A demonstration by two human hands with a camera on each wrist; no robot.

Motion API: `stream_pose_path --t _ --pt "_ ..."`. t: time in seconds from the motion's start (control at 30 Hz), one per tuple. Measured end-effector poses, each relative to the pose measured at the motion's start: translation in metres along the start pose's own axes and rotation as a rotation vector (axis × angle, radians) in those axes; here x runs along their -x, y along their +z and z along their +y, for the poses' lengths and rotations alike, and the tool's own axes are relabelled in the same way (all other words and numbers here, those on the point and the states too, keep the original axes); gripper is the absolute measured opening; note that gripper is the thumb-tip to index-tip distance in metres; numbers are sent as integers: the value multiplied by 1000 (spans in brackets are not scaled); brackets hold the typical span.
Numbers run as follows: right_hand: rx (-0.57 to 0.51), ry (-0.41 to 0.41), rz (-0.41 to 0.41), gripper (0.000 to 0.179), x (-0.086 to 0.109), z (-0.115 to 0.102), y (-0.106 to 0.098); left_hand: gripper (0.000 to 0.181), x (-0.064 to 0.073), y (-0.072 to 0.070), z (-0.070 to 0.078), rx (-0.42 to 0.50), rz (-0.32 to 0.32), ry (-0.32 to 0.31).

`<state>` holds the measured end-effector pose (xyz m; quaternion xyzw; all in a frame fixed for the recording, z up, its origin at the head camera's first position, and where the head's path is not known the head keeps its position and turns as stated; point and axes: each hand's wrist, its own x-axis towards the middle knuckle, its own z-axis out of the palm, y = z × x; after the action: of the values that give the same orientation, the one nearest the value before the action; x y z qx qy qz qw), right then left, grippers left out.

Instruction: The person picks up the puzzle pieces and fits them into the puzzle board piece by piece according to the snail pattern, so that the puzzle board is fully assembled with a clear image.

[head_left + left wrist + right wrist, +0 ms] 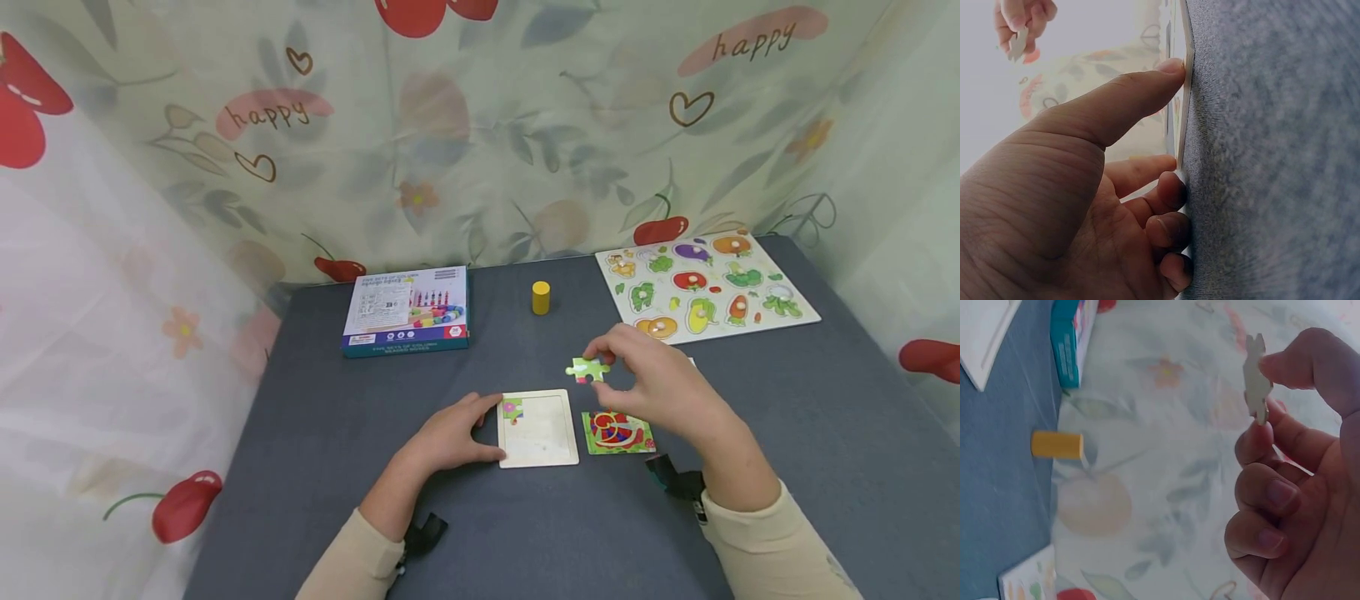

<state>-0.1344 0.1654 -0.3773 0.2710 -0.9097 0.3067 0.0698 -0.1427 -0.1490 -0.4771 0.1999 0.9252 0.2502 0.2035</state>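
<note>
My right hand pinches a green jigsaw piece between thumb and fingers, raised above the table. In the right wrist view the jigsaw piece turns its pale back to the camera, and the other fingers are curled. A square wooden puzzle board lies flat, with one small picture piece in its upper left corner. Resting at the board's left edge, my left hand touches it with spread thumb and index finger. Right of the board lies a colourful picture piece or card.
A boxed set sits at the back left of the grey table. Near the back middle stands a yellow cylinder. At the back right lies a vegetable picture board. A patterned curtain hangs behind.
</note>
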Motion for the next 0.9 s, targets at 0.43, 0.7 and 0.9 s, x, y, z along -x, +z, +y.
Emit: stream_pose_path --t 0.43,0.7,0.9 --pt "-97 0 -32 32 -10 -4 44 85 -2 2 -3 3 -6 -12" --pt "-167 46 -107 26 -15 4 71 85 -2 2 -4 10 -6 -5" --pt "-183 97 -153 23 -17 13 88 84 -2 2 -3 3 0 6"
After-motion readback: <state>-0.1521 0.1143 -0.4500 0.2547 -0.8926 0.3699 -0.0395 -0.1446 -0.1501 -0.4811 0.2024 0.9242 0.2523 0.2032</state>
